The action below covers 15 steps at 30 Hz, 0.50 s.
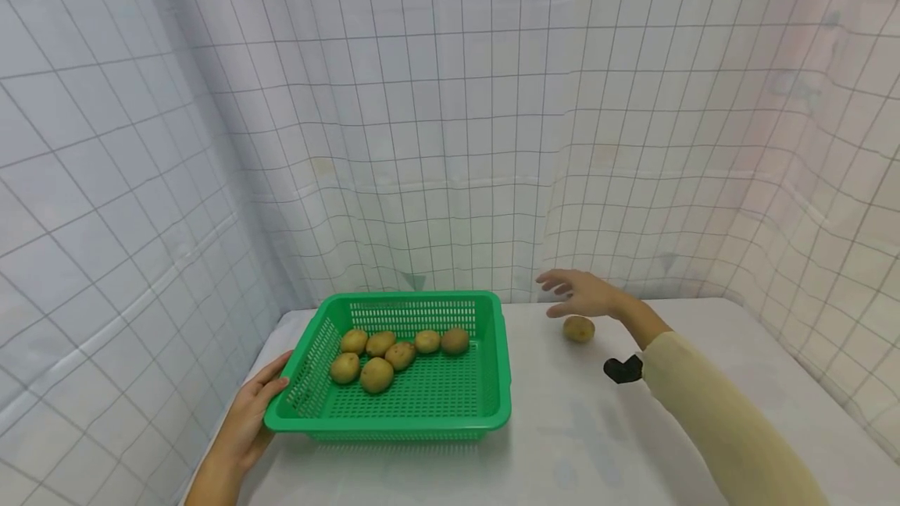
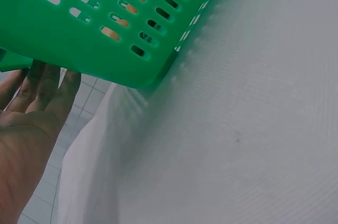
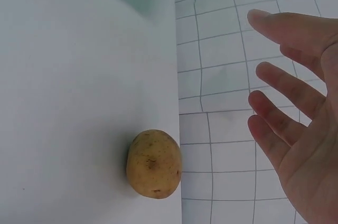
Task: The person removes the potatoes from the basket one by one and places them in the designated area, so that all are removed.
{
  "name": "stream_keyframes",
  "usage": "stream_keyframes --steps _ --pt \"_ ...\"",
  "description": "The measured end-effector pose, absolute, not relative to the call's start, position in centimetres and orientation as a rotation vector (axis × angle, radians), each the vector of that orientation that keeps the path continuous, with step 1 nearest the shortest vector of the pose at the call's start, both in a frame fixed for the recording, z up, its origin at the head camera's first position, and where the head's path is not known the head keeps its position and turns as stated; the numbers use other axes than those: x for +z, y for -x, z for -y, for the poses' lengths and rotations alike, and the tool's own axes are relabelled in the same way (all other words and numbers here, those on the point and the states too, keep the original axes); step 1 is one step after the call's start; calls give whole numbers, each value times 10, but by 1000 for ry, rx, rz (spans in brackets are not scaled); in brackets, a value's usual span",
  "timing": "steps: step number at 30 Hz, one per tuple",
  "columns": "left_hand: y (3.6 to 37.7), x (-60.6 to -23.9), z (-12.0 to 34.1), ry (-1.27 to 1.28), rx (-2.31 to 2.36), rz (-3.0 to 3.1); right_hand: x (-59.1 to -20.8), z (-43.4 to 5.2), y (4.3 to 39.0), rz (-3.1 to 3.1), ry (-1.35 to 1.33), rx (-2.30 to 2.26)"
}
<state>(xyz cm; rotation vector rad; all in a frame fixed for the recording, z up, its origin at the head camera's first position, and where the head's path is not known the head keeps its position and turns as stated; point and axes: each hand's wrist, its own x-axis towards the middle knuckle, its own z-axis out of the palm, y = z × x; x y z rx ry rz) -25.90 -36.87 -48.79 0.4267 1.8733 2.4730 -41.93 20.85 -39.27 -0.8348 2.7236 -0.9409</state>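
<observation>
A green slotted basket (image 1: 495,369) sits on the white table and holds several potatoes (image 1: 377,375). My left hand (image 1: 253,408) rests flat against the basket's near left corner, its straight fingers (image 2: 45,84) tucked under the green wall (image 2: 95,28). One loose potato (image 1: 579,329) lies on the table to the right of the basket. My right hand (image 1: 580,293) hovers open just above and behind that potato, fingers spread and holding nothing. In the right wrist view the potato (image 3: 153,163) lies left of the spread fingers (image 3: 280,115).
The table (image 1: 562,443) is covered in white cloth. Grid-patterned white curtains (image 1: 450,115) close in behind and on both sides. A black wrist strap (image 1: 623,369) sits on my right forearm, which wears a pale yellow sleeve (image 1: 724,420).
</observation>
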Motion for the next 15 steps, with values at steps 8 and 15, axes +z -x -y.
stream_keyframes --steps 8,15 --pt "259 -486 367 -440 2446 -1918 -379 -191 417 -2714 944 -909" --pt "259 -487 368 -448 2465 -1891 -370 -167 415 -2675 1004 -889"
